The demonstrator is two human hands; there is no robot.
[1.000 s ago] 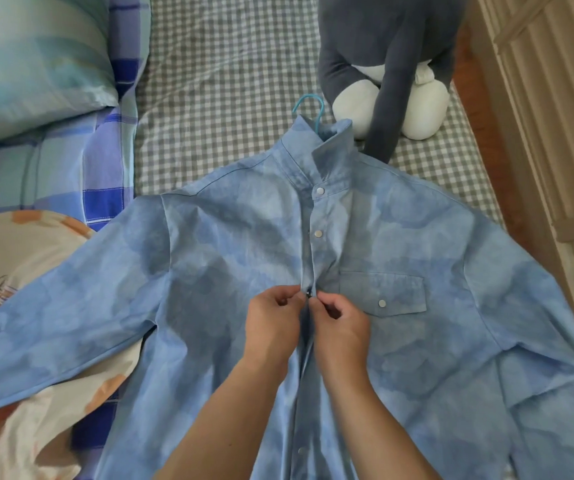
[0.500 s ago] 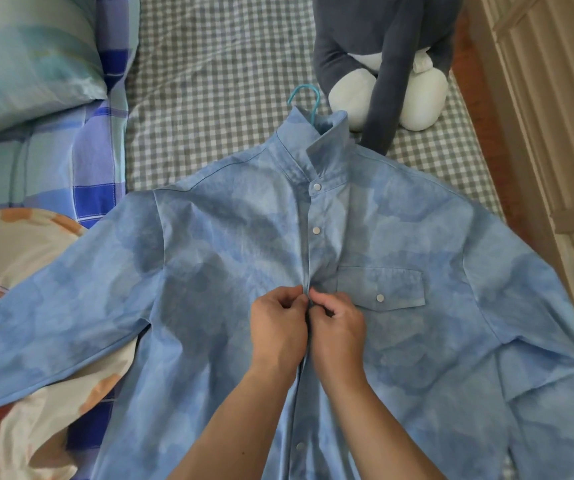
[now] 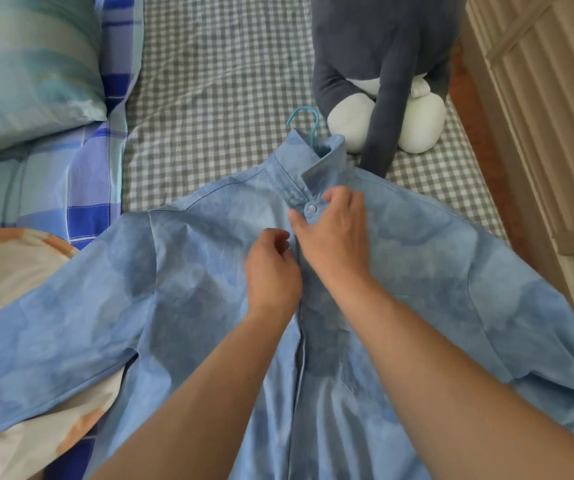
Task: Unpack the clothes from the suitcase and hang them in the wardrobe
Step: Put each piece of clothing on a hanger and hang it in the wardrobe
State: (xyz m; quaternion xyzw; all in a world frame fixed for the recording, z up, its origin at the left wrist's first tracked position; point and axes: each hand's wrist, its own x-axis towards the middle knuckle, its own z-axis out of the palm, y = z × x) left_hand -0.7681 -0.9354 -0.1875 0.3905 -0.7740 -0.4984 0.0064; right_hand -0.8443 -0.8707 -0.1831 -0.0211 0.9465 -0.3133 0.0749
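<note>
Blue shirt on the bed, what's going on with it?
A person is working on the front of the blue shirt, which lies spread on the checked bed sheet with a blue hanger in its collar. The right hand is at the top snap below the collar; the left hand, fingers curled, sits at the placket just below. Not hung yet.

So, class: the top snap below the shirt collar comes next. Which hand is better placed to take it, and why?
Right. The right hand already brackets the top snap with thumb and fingers on the shirt. The left hand sits lower on the placket, fingers curled.
</note>
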